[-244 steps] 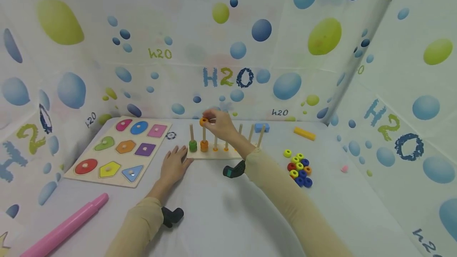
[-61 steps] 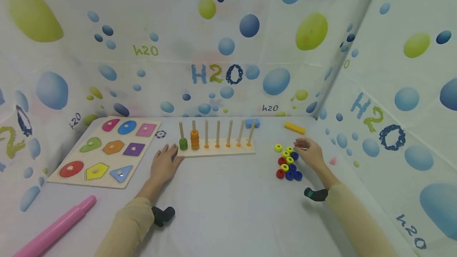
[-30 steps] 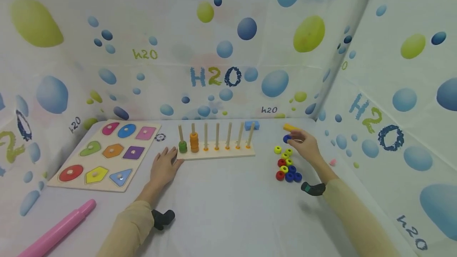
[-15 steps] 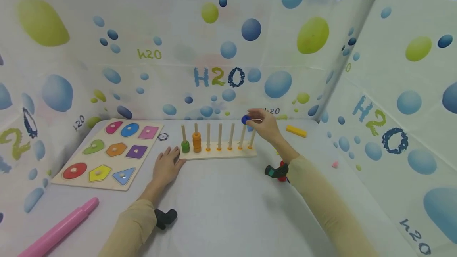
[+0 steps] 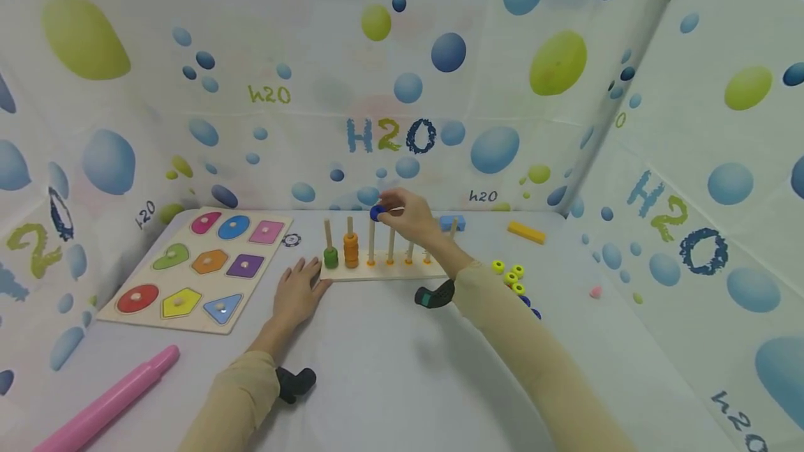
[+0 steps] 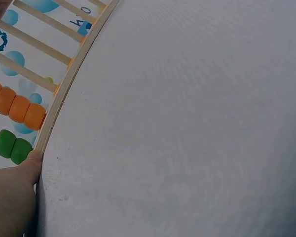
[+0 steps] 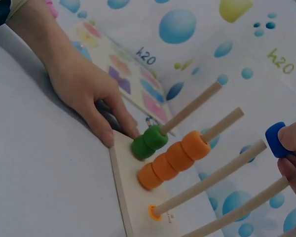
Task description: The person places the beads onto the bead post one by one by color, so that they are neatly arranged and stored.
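Note:
My right hand (image 5: 411, 220) pinches a blue bead (image 5: 377, 213) between thumb and fingertips, at the tip of the third peg (image 7: 212, 177) of a wooden stacking board (image 5: 377, 273). In the right wrist view the bead sits just off the peg's end. My left hand (image 5: 298, 291) lies on the table with its fingers extended, its thumb against the board's left end. Two green beads (image 7: 149, 143) are on the first peg and several orange beads (image 7: 172, 160) fill much of the second. The third peg carries no bead.
Loose yellow beads (image 5: 498, 267) and blue beads lie right of the board, partly behind the right sleeve. A shape puzzle (image 5: 188, 277) is at left, a pink tube (image 5: 113, 400) in front of it. Behind are a blue block (image 5: 452, 222) and a yellow block (image 5: 526, 232).
The orange stack has grown since the oldest frame. My right hand went to the loose beads, picked up a blue one and carried it left to the third peg. The left hand stayed put.

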